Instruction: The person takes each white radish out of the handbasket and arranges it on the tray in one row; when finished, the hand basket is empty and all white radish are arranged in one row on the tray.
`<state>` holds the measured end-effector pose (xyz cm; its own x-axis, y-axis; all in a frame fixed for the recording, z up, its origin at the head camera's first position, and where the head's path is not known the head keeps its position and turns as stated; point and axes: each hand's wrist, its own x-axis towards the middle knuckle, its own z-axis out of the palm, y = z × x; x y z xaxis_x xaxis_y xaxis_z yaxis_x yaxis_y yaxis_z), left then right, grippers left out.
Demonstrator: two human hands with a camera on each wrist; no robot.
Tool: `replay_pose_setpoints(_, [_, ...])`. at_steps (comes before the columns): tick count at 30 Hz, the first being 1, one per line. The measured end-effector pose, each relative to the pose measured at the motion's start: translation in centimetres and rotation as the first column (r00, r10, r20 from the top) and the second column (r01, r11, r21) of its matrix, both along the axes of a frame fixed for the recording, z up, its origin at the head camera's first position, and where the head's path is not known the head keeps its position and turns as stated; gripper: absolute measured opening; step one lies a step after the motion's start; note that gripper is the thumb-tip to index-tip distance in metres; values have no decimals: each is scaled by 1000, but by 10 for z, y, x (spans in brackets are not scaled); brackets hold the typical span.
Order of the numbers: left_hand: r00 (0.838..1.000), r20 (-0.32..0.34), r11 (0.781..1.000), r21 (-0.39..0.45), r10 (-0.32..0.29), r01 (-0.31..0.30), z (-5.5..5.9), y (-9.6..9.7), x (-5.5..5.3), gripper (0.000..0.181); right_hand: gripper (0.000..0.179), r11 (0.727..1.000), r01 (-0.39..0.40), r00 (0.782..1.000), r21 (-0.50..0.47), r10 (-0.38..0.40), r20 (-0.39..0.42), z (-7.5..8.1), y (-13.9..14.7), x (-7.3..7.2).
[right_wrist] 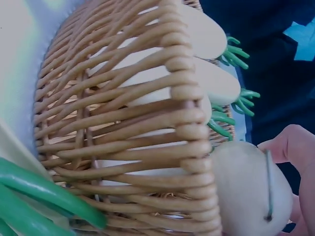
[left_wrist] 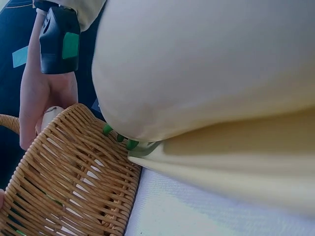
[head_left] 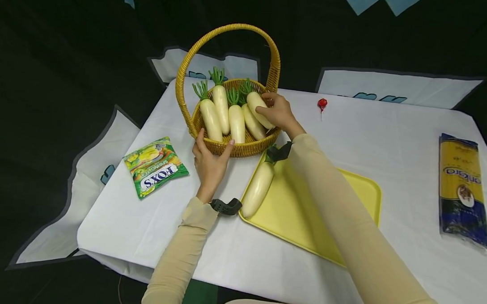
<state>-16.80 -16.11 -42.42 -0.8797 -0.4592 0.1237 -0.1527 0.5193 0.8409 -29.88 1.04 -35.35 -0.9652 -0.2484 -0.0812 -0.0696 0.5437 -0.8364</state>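
A wicker basket (head_left: 247, 150) with a tall arched handle holds several white radishes (head_left: 237, 125) with green stems. My right hand (head_left: 280, 112) grips one white radish (head_left: 258, 107) at the basket's right side, its stem end toward the back. In the right wrist view, this radish's rounded tip (right_wrist: 251, 191) shows beside the rim, with fingers against it. My left hand (head_left: 211, 164) touches the front of the basket, thumb and fingers spread along the rim. Another white radish (head_left: 258, 188) lies on the left part of a yellow tray (head_left: 290, 207), under the right wrist.
Left of the basket lies a green and yellow FOX'S bag (head_left: 156, 167). A red lollipop (head_left: 322, 103) is at the back of the white-covered table (head_left: 403, 175). A blue and yellow packet (head_left: 463, 191) lies at the far right. My right forearm crosses over the tray.
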Motion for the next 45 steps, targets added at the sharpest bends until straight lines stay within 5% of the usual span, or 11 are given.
replay_pose_setpoints(13, [1000,-2,1000,-3,-3,3,-6,2,2,92,42,962,97,977,-254,-43,210,6,13,3])
replay_pose_setpoints(16, [1000,2,1000,-1,-7,7,-6,3,2,91,42,917,141,960,-372,-34,280,9,19,7])
replay_pose_setpoints(26, [1000,1,1000,-5,3,-3,-4,6,-2,93,45,672,220,865,-707,201,460,31,56,46])
replay_pose_setpoints(31, [1000,-1,1000,-9,3,-3,-5,5,-2,92,49,622,172,832,-764,324,450,35,81,82])
replay_pose_setpoints(35, [1000,-14,1000,-20,4,-4,-3,2,-2,90,51,594,154,832,-790,353,428,27,94,111])
replay_pose_setpoints(38, [1000,-19,1000,-19,4,-4,-2,0,-3,90,51,621,174,855,-764,289,430,15,100,131])
replay_pose_setpoints(41, [1000,-18,1000,-16,3,-3,-2,0,-4,91,52,702,218,884,-678,152,442,1,104,151])
replay_pose_setpoints(45, [1000,-3,1000,-14,7,-7,-2,0,-3,92,56,781,291,889,-552,-7,459,-19,105,176])
